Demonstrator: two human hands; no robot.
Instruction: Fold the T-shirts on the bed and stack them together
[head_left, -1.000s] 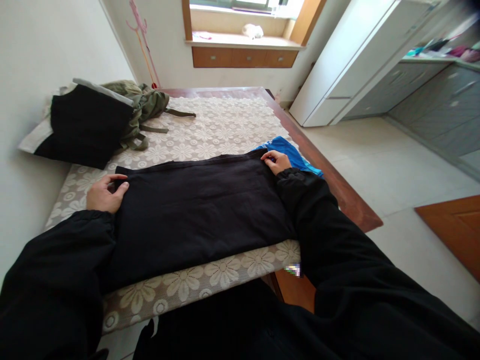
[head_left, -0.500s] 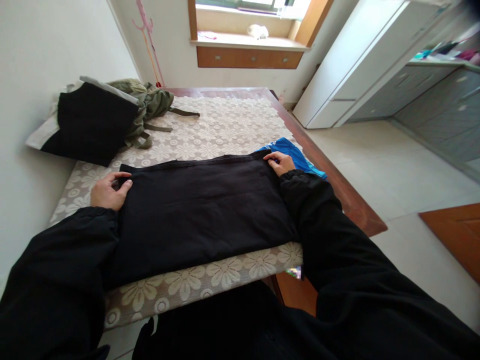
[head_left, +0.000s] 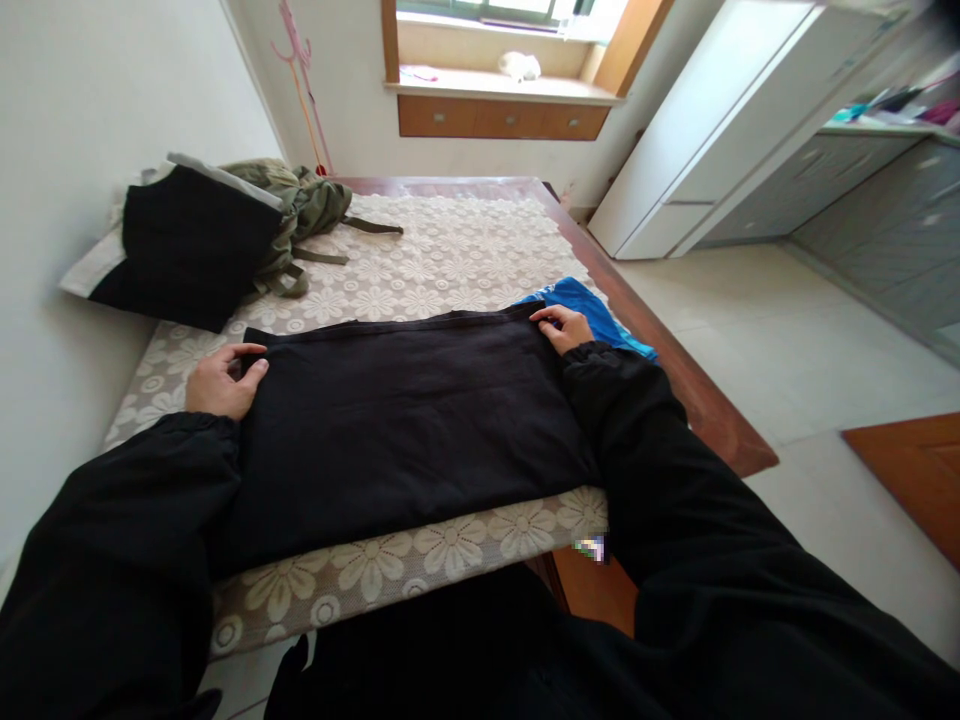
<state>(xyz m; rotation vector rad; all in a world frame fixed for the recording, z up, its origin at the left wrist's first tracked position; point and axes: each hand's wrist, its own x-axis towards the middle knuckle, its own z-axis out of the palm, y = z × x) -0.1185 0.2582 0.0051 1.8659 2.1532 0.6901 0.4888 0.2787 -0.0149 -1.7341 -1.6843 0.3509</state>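
Now | both hands pinching far corners | flat rectangular black cloth (head_left: 405, 420) | lace cover (head_left: 450, 250)

Around the table's far end

A lace floral cloth (head_left: 450, 250) covers the table (head_left: 675, 390). At the far left corner lie a black cushion (head_left: 191, 245) and an olive-green garment (head_left: 307, 215); blue fabric (head_left: 592, 305) sits near the right edge.

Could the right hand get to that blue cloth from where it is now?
Probably yes. The right hand rests on the black garment's far corner, and the blue cloth lies right beside it with nothing between.
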